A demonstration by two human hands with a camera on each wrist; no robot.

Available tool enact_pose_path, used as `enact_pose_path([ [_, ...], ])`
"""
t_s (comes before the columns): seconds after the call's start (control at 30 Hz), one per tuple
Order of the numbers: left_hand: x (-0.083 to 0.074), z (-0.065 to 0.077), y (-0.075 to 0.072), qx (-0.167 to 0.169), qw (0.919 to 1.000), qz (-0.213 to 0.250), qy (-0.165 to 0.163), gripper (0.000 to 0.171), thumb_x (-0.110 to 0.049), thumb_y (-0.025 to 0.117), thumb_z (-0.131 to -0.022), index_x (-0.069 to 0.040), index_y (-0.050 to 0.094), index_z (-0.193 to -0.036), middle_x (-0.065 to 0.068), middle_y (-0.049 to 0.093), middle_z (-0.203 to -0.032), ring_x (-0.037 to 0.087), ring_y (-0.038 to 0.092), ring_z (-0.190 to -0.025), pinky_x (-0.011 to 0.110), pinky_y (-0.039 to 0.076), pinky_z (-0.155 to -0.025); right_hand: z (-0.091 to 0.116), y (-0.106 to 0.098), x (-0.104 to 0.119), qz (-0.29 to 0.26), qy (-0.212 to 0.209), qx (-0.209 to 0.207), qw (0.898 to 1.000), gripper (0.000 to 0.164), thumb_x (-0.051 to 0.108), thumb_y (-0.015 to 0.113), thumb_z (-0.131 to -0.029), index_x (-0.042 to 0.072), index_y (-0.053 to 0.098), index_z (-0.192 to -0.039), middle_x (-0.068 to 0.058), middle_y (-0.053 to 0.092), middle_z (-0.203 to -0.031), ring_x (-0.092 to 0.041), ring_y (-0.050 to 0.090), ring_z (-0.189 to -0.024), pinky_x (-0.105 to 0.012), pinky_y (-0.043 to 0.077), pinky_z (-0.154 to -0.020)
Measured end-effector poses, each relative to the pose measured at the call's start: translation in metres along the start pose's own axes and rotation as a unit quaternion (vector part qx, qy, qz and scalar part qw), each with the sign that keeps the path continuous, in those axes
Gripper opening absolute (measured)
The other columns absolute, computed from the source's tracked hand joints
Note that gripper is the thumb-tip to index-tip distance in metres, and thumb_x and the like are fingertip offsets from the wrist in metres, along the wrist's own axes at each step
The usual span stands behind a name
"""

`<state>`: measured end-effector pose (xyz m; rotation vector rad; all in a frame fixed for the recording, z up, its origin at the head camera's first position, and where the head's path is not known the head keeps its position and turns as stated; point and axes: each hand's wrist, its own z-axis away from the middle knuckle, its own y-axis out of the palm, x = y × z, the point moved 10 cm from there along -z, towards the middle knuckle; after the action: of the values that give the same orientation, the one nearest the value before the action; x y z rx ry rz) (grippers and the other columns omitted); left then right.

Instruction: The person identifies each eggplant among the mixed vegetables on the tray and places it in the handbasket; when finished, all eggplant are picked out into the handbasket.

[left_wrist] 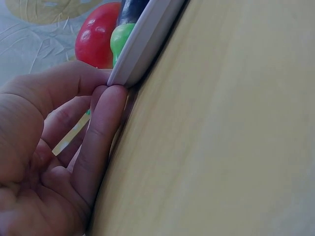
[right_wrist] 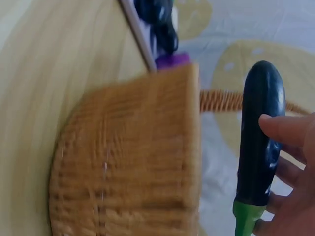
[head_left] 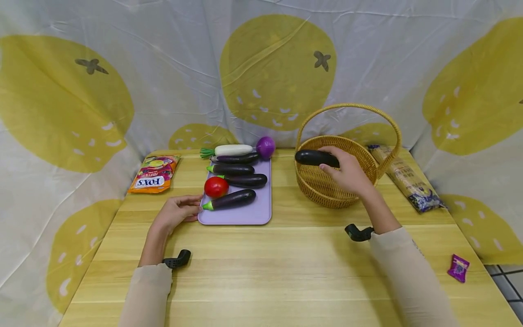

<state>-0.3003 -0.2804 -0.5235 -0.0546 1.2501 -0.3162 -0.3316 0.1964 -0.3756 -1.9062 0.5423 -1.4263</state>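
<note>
My right hand (head_left: 345, 170) grips a dark eggplant (right_wrist: 261, 132) with a green stem end, held above the opening of a wicker basket (head_left: 314, 193). In the right wrist view the thumb lies across one side of it and the fingers wrap the other. The left hand (head_left: 175, 212) pinches the left rim of a lilac tray (head_left: 261, 215), thumb above and a finger below in the left wrist view. On that tray lie several more eggplants (head_left: 237, 200), a red tomato (head_left: 216, 187), and at its back edge a white radish (head_left: 234, 150) and a round purple vegetable (head_left: 265, 147).
An orange-and-red FOX'S candy bag (head_left: 153, 175) lies left of the tray. Behind the basket's right side is a long gold packet (head_left: 408, 177). A small purple wrapped sweet (head_left: 459, 268) sits near the table's right edge. The basket's tall handle (head_left: 349, 105) arches over it.
</note>
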Motion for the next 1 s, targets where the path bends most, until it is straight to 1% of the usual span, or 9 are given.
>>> enact_pose_path([
  [0.1,-0.001,0.001,0.000,-0.001,1.0000,-0.001,0.001,0.056,-0.012,0.077,-0.093,0.001,0.058,-0.144,0.007,0.071,-0.127,0.005,0.069,-0.088,0.027,0.064,-0.079,-0.006,-0.006,-0.019,0.009,0.030,0.008,0.999,0.047,0.023,0.061,-0.105,0.015,0.049,-0.150,-0.020,0.054,-0.148,-0.042,0.055,-0.129,-0.061,0.046,-0.103],
  [0.23,0.000,0.001,0.000,-0.002,1.0000,-0.002,-0.002,0.056,-0.012,0.077,-0.093,0.000,0.058,-0.144,0.007,0.072,-0.126,0.005,0.069,-0.088,0.027,0.064,-0.079,-0.014,-0.009,-0.042,0.015,0.059,0.025,0.998,0.050,0.025,0.058,-0.106,0.014,0.045,-0.153,-0.022,0.050,-0.152,-0.044,0.053,-0.130,-0.062,0.045,-0.103],
  [0.43,0.001,0.000,0.000,0.002,1.0000,0.000,-0.006,0.057,-0.012,0.077,-0.093,-0.001,0.057,-0.145,0.008,0.071,-0.128,0.006,0.069,-0.089,0.027,0.064,-0.079,-0.024,-0.006,-0.071,0.014,0.092,0.047,0.995,0.051,0.024,0.056,-0.107,0.011,0.041,-0.155,-0.025,0.045,-0.154,-0.047,0.049,-0.134,-0.065,0.043,-0.105],
  [0.6,0.002,-0.001,-0.001,-0.001,1.0000,0.001,-0.007,0.057,-0.012,0.077,-0.093,-0.002,0.057,-0.145,0.006,0.072,-0.125,0.006,0.069,-0.088,0.027,0.064,-0.079,-0.035,-0.002,-0.088,0.014,0.110,0.061,0.992,0.052,0.025,0.055,-0.107,0.010,0.041,-0.155,-0.027,0.044,-0.154,-0.048,0.048,-0.133,-0.065,0.042,-0.104],
  [0.77,0.003,-0.001,-0.001,-0.003,1.0000,0.000,-0.009,0.057,-0.012,0.077,-0.093,-0.001,0.058,-0.145,0.005,0.072,-0.123,0.006,0.069,-0.088,0.027,0.064,-0.079,-0.044,0.003,-0.103,0.007,0.132,0.073,0.989,0.050,0.025,0.057,-0.107,0.010,0.043,-0.153,-0.028,0.045,-0.152,-0.048,0.048,-0.131,-0.064,0.043,-0.101],
  [0.9,0.002,0.000,-0.001,-0.006,0.9999,-0.002,-0.008,0.056,-0.012,0.078,-0.092,-0.001,0.059,-0.144,0.007,0.072,-0.123,0.006,0.069,-0.087,0.027,0.063,-0.079,-0.047,0.009,-0.113,0.001,0.151,0.076,0.986,0.052,0.025,0.059,-0.105,0.008,0.045,-0.152,-0.029,0.044,-0.152,-0.049,0.046,-0.134,-0.066,0.041,-0.106],
  [1.0,0.001,0.001,-0.001,-0.007,1.0000,0.000,-0.006,0.055,-0.012,0.078,-0.092,0.000,0.059,-0.143,0.009,0.072,-0.126,0.006,0.070,-0.087,0.027,0.063,-0.079,-0.047,0.014,-0.119,-0.003,0.164,0.081,0.983,0.053,0.024,0.059,-0.105,0.007,0.044,-0.153,-0.031,0.041,-0.155,-0.050,0.042,-0.137,-0.067,0.039,-0.110],
])
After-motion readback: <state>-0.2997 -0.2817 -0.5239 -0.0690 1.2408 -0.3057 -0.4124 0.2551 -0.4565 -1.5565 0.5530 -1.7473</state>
